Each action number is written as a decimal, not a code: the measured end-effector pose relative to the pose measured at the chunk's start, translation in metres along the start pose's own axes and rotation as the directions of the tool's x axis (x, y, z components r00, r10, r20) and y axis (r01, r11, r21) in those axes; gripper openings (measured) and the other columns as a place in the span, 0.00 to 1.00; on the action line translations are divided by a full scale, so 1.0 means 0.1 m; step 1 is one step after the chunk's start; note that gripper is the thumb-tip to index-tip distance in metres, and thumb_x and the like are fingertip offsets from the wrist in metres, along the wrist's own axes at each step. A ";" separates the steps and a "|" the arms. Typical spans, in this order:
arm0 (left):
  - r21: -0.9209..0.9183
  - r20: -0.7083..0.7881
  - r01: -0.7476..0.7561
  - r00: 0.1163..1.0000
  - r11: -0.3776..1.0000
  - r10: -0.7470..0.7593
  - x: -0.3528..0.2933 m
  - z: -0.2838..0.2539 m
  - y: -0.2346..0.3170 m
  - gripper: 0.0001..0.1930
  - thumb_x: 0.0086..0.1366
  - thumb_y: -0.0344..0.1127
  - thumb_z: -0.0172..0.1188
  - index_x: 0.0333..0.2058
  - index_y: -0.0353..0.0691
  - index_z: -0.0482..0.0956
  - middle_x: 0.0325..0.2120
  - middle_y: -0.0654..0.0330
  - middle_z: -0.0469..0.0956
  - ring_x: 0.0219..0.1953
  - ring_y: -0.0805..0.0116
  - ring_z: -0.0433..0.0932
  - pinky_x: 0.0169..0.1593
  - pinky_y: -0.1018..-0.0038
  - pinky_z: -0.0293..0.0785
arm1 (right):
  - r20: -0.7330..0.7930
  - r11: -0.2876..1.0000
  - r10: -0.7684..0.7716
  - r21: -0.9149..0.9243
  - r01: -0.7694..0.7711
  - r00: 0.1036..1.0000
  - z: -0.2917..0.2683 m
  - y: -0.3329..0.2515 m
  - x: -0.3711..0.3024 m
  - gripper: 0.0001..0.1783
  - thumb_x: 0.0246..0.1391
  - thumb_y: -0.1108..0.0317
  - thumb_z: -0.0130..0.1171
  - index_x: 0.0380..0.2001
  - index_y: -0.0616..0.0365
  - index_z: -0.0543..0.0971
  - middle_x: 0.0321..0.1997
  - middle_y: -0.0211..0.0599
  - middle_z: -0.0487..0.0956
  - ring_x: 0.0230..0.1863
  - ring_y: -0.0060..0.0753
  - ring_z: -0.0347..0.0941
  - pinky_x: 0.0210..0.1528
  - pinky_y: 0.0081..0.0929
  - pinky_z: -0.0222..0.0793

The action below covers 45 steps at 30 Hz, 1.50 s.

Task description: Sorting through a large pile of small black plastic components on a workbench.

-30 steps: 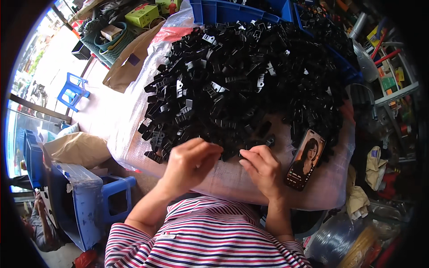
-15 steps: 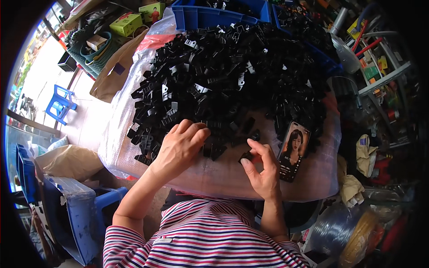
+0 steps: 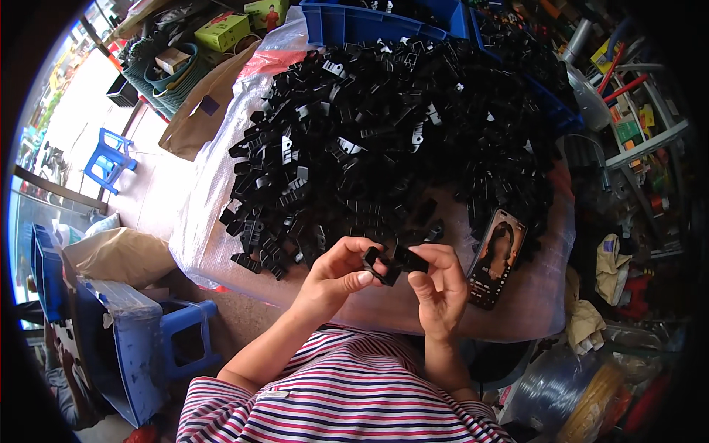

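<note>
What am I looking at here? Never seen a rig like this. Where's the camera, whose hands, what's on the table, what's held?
There's no robot: these are the bare hands of the person wearing the camera, in a striped shirt. The view comes from the left one of two fisheye cameras on their head, looking down, so straight edges bend near the rim.

The plastic-covered table carries a big heap of black parts. A phone with a lit screen lies to the right, and a blue bin sits at the far edge.

The left hand pinches a small black piece; the right hand pinches a second black piece. They're held close together; I can't tell whether they're joined.
</note>
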State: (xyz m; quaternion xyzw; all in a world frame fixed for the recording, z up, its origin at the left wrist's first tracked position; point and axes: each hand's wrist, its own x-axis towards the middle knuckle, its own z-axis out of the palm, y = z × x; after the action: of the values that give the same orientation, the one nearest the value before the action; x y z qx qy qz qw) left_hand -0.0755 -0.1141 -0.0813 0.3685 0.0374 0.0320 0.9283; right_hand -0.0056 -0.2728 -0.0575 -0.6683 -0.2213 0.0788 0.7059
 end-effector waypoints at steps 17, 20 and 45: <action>0.652 0.006 -0.289 0.926 0.701 0.377 -0.22 0.08 -0.04 0.20 0.64 0.38 0.56 0.50 0.34 0.68 0.50 0.52 0.70 0.53 0.65 0.69 0.59 0.69 0.61 | 0.103 0.984 0.040 0.167 -0.057 0.994 0.29 0.06 -0.16 0.17 0.51 0.69 0.63 0.43 0.61 0.72 0.46 0.38 0.70 0.49 0.30 0.69 0.48 0.24 0.70; 0.574 -0.047 -0.289 0.923 0.766 0.383 -0.24 0.16 -0.07 0.19 0.65 0.40 0.53 0.50 0.33 0.68 0.50 0.50 0.70 0.55 0.61 0.67 0.61 0.67 0.57 | 0.193 0.990 0.065 0.112 -0.087 0.979 0.23 0.11 -0.22 0.17 0.53 0.70 0.62 0.44 0.63 0.71 0.45 0.38 0.71 0.45 0.28 0.72 0.49 0.22 0.69; 0.872 0.315 -0.193 0.925 -0.450 0.212 -0.04 -0.02 0.18 0.12 0.49 0.29 0.60 0.34 0.40 0.74 0.41 0.58 0.71 0.33 0.65 0.72 0.36 0.70 0.65 | -0.045 0.940 0.131 -0.312 -0.139 0.990 -0.38 0.13 0.13 0.10 0.56 0.77 0.54 0.42 0.63 0.75 0.38 0.33 0.75 0.37 0.18 0.71 0.39 0.14 0.65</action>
State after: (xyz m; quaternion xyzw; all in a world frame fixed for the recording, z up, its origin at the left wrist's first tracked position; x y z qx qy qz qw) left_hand -0.0798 -0.1001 -0.0703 0.9701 -0.0198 0.1672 0.1747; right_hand 0.0240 -0.3010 -0.0675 -0.7867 -0.1765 0.0830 0.5857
